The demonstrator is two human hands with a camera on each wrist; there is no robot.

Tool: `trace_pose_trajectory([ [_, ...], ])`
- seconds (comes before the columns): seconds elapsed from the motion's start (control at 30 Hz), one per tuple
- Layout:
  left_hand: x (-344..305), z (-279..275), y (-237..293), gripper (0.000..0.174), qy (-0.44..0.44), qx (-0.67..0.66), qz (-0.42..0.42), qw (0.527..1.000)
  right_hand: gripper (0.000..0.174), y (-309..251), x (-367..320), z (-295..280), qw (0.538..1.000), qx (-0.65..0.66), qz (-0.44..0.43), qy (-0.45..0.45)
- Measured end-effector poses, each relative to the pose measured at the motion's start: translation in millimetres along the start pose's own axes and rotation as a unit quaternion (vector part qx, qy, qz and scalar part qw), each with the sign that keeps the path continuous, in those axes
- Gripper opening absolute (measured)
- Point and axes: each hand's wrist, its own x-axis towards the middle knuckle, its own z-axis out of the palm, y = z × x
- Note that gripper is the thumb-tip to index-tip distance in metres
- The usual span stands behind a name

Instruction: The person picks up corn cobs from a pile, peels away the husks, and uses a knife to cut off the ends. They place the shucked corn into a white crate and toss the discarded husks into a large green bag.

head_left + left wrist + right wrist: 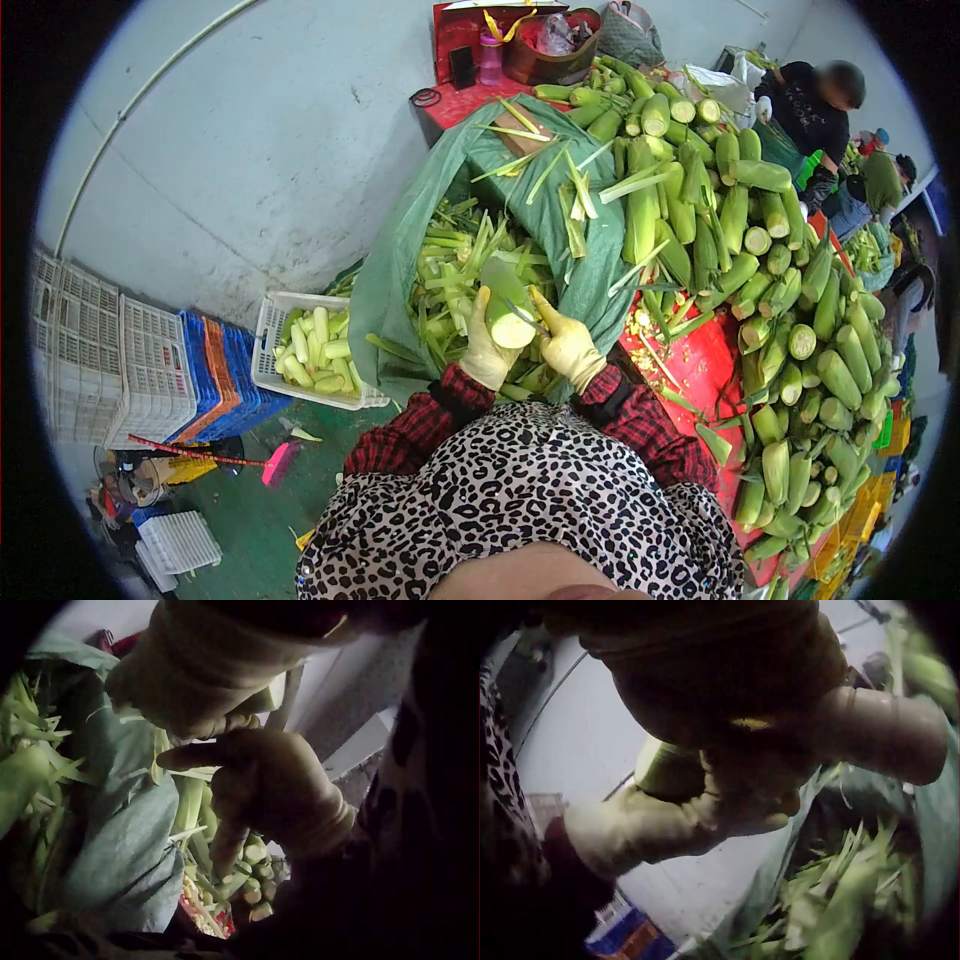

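Observation:
Over the open green sack, my gloved left hand grips an ear of corn in its green husk, the pale cut end toward me. At its right side my gloved right hand holds a small knife, its thin dark blade lying against the ear near the cut end; the handle is hidden in the glove. The right index finger points out straight. In the right wrist view, the left glove wraps the ear. Husk strips and leaves fill the sack below.
A large heap of unpeeled corn covers the red table at right, with loose kernels near its edge. A white crate of trimmed ears stands at left, beside stacked crates. Other people work at the far right.

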Motion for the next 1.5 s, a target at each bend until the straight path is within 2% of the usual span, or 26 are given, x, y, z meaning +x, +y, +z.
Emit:
trace_pose_trajectory([
  [0.13,-9.9,11.4,0.7,0.047,0.034,0.015,-0.007,0.999,0.069,-8.9,11.4,-19.0,0.998,-0.052,-0.021,-0.022],
  [0.27,-9.1,5.9,3.3,0.045,0.043,-0.017,0.001,0.999,0.065,13.7,7.5,17.8,0.997,0.067,-0.032,0.011],
  [0.37,-4.3,-12.6,4.6,0.043,0.025,0.000,0.036,0.999,0.062,4.8,5.2,16.8,0.961,0.222,0.114,-0.119],
  [0.4,-6.0,-11.8,3.9,0.043,0.022,-0.006,0.033,0.999,0.059,-19.7,6.5,-9.1,0.908,0.288,0.220,-0.209],
  [0.5,-8.2,-5.6,6.4,0.045,-0.014,-0.010,0.047,0.999,0.060,-28.4,5.5,-35.3,0.965,0.147,0.102,-0.192],
  [0.53,-9.1,-4.3,5.4,0.048,-0.038,0.000,0.066,0.997,0.061,-6.6,0.9,-29.2,0.981,0.163,-0.023,-0.105],
  [0.57,-10.7,-4.3,7.1,0.052,-0.059,0.010,0.097,0.994,0.065,-7.3,-1.0,-33.1,0.979,0.192,-0.011,-0.068],
  [0.6,-12.2,-4.9,5.5,0.049,-0.031,-0.030,0.075,0.996,0.063,-24.3,2.0,-42.9,0.986,0.151,-0.053,-0.044],
  [0.63,-13.5,-10.3,3.7,0.046,-0.073,-0.020,0.092,0.993,0.062,-41.4,5.7,-45.5,0.989,0.116,-0.094,-0.019],
  [0.67,-8.1,-20.2,-1.5,0.044,-0.071,-0.068,0.045,0.994,0.062,-43.7,12.0,-35.7,0.987,0.088,-0.132,-0.028],
  [0.7,-1.5,-16.4,-8.1,0.043,-0.069,-0.120,0.030,0.990,0.062,-42.8,17.4,-27.9,0.983,0.061,-0.169,-0.029],
  [0.73,-22.3,-1.8,-6.3,0.040,-0.057,-0.112,0.039,0.991,0.057,-36.0,18.5,-18.4,0.976,0.096,-0.196,-0.007],
  [0.77,-9.4,-17.7,-13.3,0.038,-0.056,-0.117,0.031,0.991,0.050,-42.7,19.0,-19.5,0.979,0.100,-0.179,-0.004],
  [0.83,-15.3,-14.2,-8.8,0.039,0.031,-0.106,-0.025,0.994,0.046,-27.5,20.5,-12.4,0.972,0.150,-0.181,-0.023],
  [0.93,-23.0,-11.0,-5.8,0.040,0.029,-0.117,-0.021,0.993,0.044,-15.6,23.5,-4.3,0.973,0.161,-0.165,-0.026],
  [1.03,-23.9,-14.4,-3.8,0.040,0.005,-0.162,-0.027,0.986,0.048,-18.9,26.2,0.0,0.957,0.068,-0.281,0.033],
  [1.07,-22.4,-15.5,-4.4,0.040,-0.008,-0.184,-0.029,0.983,0.052,-22.1,26.6,3.1,0.959,0.040,-0.271,0.067],
  [1.17,-16.5,-33.9,-1.7,0.041,-0.054,-0.178,-0.033,0.982,0.037,-32.8,37.0,7.0,0.957,0.025,-0.280,0.070],
  [1.2,-22.6,-31.0,-2.8,0.041,-0.086,-0.177,-0.001,0.980,0.021,-43.2,35.6,11.9,0.962,0.039,-0.252,0.096],
  [1.27,-26.4,-33.3,2.2,0.040,-0.061,-0.157,0.022,0.985,0.007,-37.1,37.9,22.6,0.955,0.046,-0.259,0.137],
  [1.3,-26.9,-25.5,1.1,0.041,-0.064,-0.144,0.062,0.986,0.007,-29.9,40.4,26.0,0.961,0.048,-0.239,0.131],
  [1.33,-34.5,-18.5,6.5,0.041,-0.045,-0.158,0.032,0.986,0.006,-38.5,40.0,24.3,0.963,0.077,-0.220,0.134],
  [1.4,-26.2,-34.5,10.4,0.042,0.001,-0.153,0.027,0.988,0.007,-37.9,40.8,29.6,0.973,0.119,-0.157,0.118],
  [1.43,-29.4,-37.0,14.6,0.042,0.013,-0.152,0.027,0.988,0.007,-47.5,42.3,27.7,0.966,0.200,-0.135,0.093],
  [1.47,-32.1,-37.5,15.6,0.044,0.009,-0.146,0.021,0.989,0.010,-55.8,43.1,22.8,0.949,0.311,-0.037,0.028],
  [1.5,-36.4,-33.5,16.9,0.045,0.005,-0.140,0.018,0.990,0.013,-61.7,42.8,17.4,0.907,0.415,0.061,-0.039],
])
